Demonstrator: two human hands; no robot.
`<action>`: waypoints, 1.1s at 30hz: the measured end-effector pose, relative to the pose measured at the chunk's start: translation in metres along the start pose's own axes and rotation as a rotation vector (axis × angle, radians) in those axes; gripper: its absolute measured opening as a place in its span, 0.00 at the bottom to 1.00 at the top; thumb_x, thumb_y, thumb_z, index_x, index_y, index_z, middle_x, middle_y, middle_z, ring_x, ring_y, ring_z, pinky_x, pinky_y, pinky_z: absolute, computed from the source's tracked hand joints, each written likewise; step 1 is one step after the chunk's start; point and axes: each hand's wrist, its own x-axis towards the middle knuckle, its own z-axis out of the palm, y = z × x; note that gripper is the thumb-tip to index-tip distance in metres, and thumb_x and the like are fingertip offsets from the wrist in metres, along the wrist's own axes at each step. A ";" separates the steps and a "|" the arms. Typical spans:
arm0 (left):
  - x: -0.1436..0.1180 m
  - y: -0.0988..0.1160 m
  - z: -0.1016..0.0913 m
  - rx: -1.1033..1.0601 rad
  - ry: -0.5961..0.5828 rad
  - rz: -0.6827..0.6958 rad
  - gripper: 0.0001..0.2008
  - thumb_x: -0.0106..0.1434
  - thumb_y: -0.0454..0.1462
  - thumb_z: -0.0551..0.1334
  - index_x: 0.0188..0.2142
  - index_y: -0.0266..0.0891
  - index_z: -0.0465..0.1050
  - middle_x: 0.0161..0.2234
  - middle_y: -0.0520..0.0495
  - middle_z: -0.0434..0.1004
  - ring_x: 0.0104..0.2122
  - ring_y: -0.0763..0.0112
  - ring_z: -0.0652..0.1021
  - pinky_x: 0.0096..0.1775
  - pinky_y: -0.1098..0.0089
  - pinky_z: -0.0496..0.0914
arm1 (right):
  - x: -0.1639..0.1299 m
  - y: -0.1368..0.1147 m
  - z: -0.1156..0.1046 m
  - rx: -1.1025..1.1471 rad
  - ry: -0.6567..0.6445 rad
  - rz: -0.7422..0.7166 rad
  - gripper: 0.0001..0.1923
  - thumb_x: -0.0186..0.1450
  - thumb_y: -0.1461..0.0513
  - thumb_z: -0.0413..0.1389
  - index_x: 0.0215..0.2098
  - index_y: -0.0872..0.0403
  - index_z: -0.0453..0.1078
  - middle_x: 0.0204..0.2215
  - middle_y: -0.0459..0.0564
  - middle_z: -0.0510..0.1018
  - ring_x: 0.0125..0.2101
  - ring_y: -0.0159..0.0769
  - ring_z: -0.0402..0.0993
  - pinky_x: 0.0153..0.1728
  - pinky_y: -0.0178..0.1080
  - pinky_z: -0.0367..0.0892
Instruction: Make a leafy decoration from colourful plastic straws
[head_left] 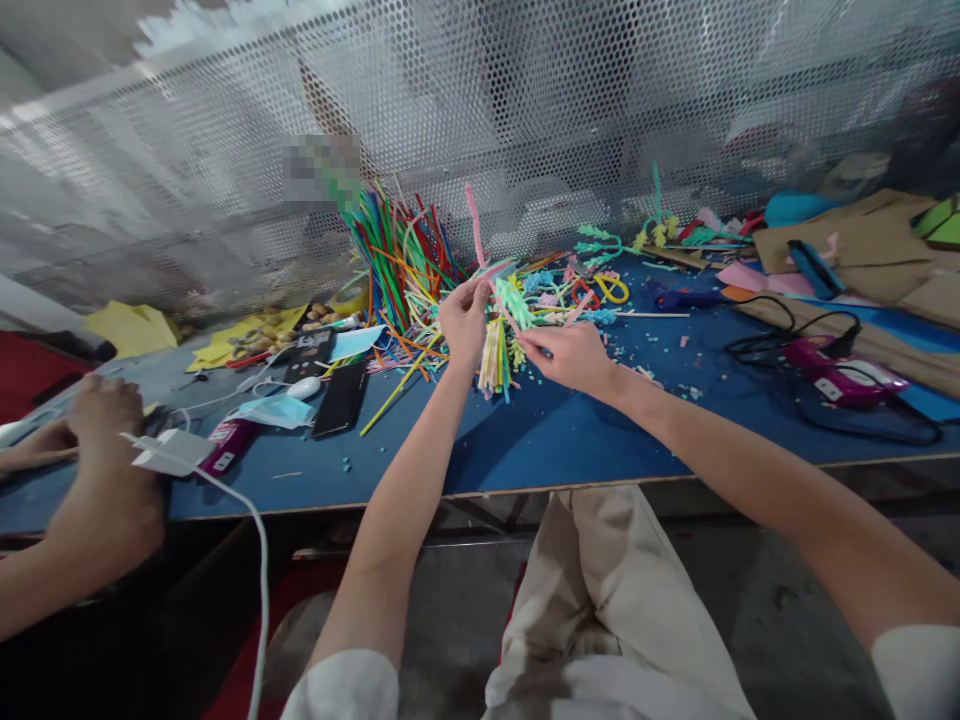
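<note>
My left hand (465, 320) pinches a pink pipe cleaner (474, 225), one end of which sticks up above the fingers. Closed at the fingertips, my right hand (576, 357) holds a lower stretch of what looks like the same pink pipe cleaner. Between and behind the hands lie light green fuzzy pieces (511, 300), partly hidden. Just below them is a bundle of yellow and pale pipe cleaners (493, 358). A big heap of coloured pipe cleaners (394, 255) rises behind my left hand.
A perforated metal screen (525, 120) backs the blue table (570, 430). To the left are a phone (340, 400), face masks, cables and a co-worker's hands (105, 410). On the right sit a glue gun (686, 298), a purple power box (844, 372) and brown paper (862, 245).
</note>
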 end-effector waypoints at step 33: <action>-0.032 0.045 0.017 0.496 -0.452 0.509 0.11 0.75 0.45 0.63 0.40 0.45 0.81 0.39 0.43 0.86 0.45 0.54 0.82 0.56 0.56 0.68 | 0.154 0.005 -0.171 -0.326 -0.138 -0.207 0.43 0.72 0.41 0.46 0.29 0.75 0.78 0.41 0.54 0.84 0.56 0.51 0.78 0.31 0.32 0.51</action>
